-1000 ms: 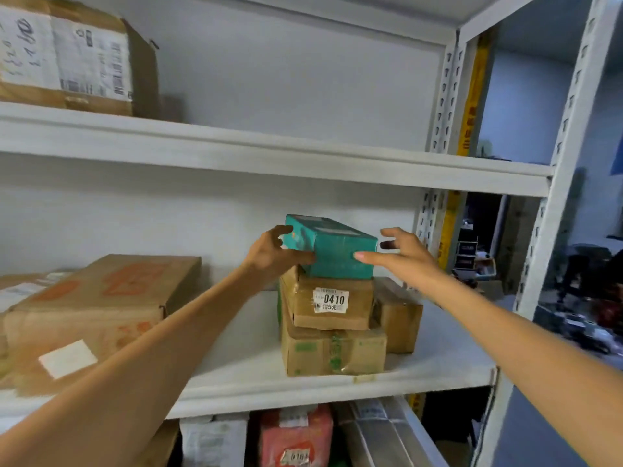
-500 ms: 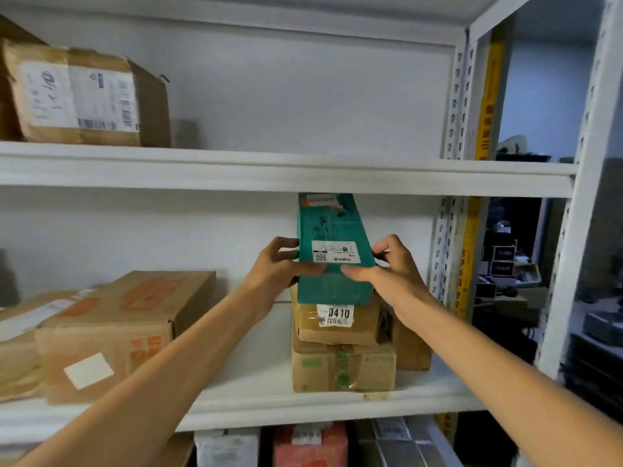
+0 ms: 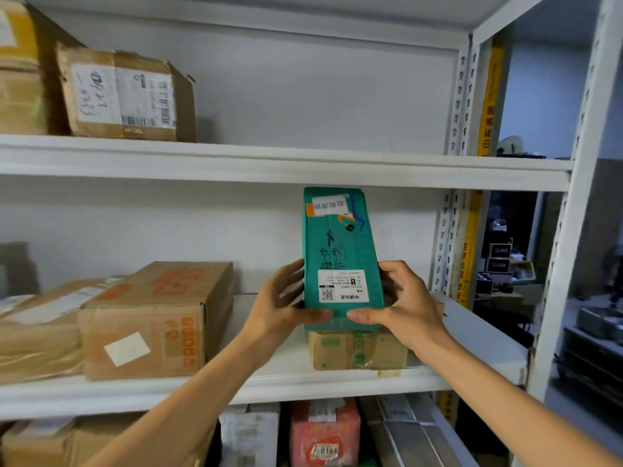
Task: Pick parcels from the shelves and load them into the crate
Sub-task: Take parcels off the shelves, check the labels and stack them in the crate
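We're gripping the teal parcel upright before the middle shelf, left hand and right hand curling fingers round its lower end, brown boxes waiting, no crate showing, so loading is seemingly barely starting.

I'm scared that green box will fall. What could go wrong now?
1. The tall teal cardboard parcel stands on end. The left hand and right hand have their grip only near its bottom, so the top might tip over.
2. Its top looks close to the white metal shelf edge above, so lifting it straight up might bump it.
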Tool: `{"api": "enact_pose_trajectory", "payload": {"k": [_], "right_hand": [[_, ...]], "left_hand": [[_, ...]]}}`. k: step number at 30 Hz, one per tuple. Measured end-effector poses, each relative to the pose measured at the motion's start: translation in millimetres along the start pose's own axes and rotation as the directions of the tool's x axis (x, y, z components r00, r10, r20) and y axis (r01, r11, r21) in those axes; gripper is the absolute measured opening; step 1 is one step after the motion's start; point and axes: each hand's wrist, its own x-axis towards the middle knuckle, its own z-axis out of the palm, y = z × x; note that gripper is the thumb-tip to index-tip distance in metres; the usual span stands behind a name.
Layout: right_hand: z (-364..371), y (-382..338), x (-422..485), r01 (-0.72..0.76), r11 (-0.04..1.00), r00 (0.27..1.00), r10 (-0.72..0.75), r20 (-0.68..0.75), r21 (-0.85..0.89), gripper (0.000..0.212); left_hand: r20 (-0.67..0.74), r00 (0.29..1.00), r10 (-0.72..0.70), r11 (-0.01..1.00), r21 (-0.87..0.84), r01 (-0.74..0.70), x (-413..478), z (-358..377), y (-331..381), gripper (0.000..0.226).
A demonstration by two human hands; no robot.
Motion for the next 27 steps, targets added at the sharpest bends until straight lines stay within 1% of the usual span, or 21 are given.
{"api": "enact_pose_trajectory", "payload": {"k": [5, 8, 10, 14, 17, 19, 22, 25, 27], "right_hand": [[7, 3, -21, -0.013, 0.999, 1.000, 0.014, 0.025, -0.051, 0.098], [8, 13, -37, 0.003, 1.000, 1.000, -0.002, 0.016, -0.028, 0.100], [2, 19, -48, -0.007, 1.000, 1.000, 0.007, 0.000, -0.013, 0.100], [-20, 21, -68, -0.041, 0.999, 0.995, 0.039, -0.091, -0.019, 0.100], [-36, 22, -98, -0.085, 0.992, 0.979, 0.067, -0.193, -0.089, 0.108], [-44, 23, -127, -0.134, 0.984, 0.952, 0.095, -0.291, -0.120, 0.112], [-49, 22, -185, -0.233, 0.961, 0.875, 0.141, -0.463, -0.149, 0.112], [-40, 12, -257, -0.338, 0.924, 0.773, 0.164, -0.613, -0.180, 0.109], [-29, 1, -305, -0.403, 0.901, 0.694, 0.186, -0.696, -0.160, 0.104]], "left_hand": [[0.014, 1.000, -0.011, 1.000, 0.002, 0.010, -22, -6, -16, 0.095], [0.032, 0.999, -0.017, 0.999, 0.029, 0.016, -28, -3, -22, 0.096], [0.068, 0.997, -0.022, 0.999, 0.044, 0.019, -29, 4, -25, 0.096], [0.175, 0.984, -0.013, 1.000, 0.016, 0.011, -27, 31, -36, 0.100], [0.291, 0.957, 0.001, 1.000, -0.028, 0.007, -25, 51, -53, 0.096], [0.399, 0.917, 0.017, 0.999, -0.039, -0.001, -27, 65, -66, 0.096], [0.573, 0.817, 0.054, 0.997, -0.073, -0.014, -46, 92, -85, 0.093], [0.727, 0.684, 0.061, 0.989, -0.135, 0.054, -85, 116, -100, 0.091], [0.806, 0.588, 0.063, 0.985, -0.145, 0.093, -118, 130, -108, 0.090]]}}
